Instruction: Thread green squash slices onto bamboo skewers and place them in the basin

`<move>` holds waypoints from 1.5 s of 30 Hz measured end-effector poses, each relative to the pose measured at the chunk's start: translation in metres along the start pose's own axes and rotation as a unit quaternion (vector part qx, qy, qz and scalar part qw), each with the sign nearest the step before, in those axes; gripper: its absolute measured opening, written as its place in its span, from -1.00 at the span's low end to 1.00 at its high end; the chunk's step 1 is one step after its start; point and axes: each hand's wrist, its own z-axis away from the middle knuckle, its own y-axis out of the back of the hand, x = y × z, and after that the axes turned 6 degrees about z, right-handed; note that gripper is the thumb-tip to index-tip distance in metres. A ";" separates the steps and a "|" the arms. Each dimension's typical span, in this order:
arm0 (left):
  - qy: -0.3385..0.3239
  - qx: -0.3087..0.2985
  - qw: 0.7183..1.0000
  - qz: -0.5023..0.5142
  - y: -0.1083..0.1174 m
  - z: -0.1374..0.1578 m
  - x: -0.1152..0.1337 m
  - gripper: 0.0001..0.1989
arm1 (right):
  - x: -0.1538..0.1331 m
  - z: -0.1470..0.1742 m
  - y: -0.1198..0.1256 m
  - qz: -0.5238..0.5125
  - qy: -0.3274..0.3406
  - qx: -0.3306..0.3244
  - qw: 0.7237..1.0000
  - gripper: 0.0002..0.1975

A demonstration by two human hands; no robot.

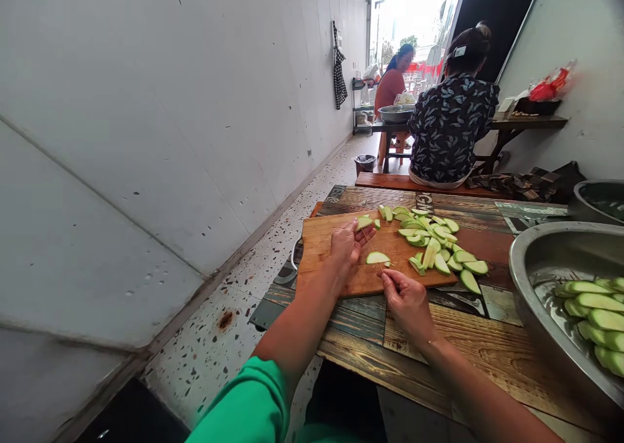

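Note:
Near the far edge of a wooden cutting board [319, 254], my left hand [347, 241] has its thumb and fingers closed on a half-round zucchini slice [364, 222]. My right hand [403, 295] pinches the near end of a thin wooden skewer [369, 244], which slants away toward the slice in my left hand. Whether its tip has pierced that slice, I cannot tell. Another half-round slice [377, 257] lies on the board between my hands, close to the skewer. A loose heap of pale green slices [431, 235] covers the board's right side and spills onto the table.
At right, a large metal basin [524, 261] holds stacked zucchini slices [602, 319]; another metal bowl [599, 192] stands behind it. Beyond the patterned wood table [439, 322], one person sits on a bench [385, 181] and another beside a farther table. A white wall [170, 105] runs along the left.

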 end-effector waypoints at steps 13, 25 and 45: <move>0.008 0.003 1.000 -0.009 0.001 0.000 -0.003 -0.90 | 0.000 -0.005 -0.004 -0.246 -0.169 -0.090 0.950 -0.49; 0.001 0.011 1.000 -0.010 -0.004 0.006 -0.002 -0.86 | 0.012 -0.006 -0.002 0.169 0.128 0.066 0.975 -0.68; 0.015 -0.010 0.997 -0.080 -0.007 0.012 -0.028 -0.85 | 0.011 -0.016 -0.002 0.122 0.060 0.066 0.988 -0.70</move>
